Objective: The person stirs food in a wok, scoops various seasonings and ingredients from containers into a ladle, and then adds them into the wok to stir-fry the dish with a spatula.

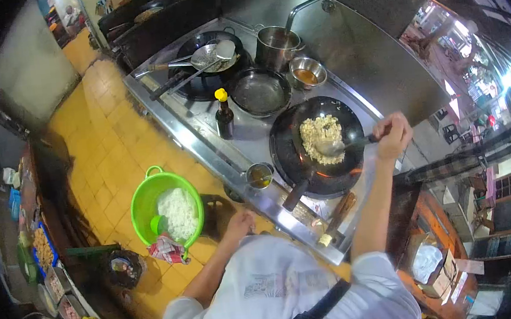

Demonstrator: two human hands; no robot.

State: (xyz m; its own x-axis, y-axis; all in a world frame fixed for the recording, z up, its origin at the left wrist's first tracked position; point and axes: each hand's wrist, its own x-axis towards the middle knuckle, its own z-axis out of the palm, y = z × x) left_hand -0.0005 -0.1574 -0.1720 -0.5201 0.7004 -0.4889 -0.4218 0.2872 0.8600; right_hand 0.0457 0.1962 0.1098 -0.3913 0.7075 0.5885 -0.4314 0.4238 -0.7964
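Note:
My right hand (393, 136) is closed around the dark handle of a metal spatula (332, 148). Its blade rests in a pale, crumbly, scrambled-looking food (320, 130) inside a black wok (289, 156) on the stove. Orange flame shows at the wok's underside. My left hand (238, 226) is low in front of my body, near the stove's front edge, its fingers curled with nothing visible in them. Left of it a bright green basket (135, 209) holds white rice (178, 213), a green scoop (158, 224) and a red-and-white cloth (167, 249).
On the stove stand a yellow-capped sauce bottle (224, 118), a cup of oily liquid (259, 176), a black pan (260, 92), a steel bowl (308, 72) and a tall pot (278, 46). A strainer (204, 58) and ladle (224, 50) lie over another wok. Yellow tiles (98, 156) cover the floor.

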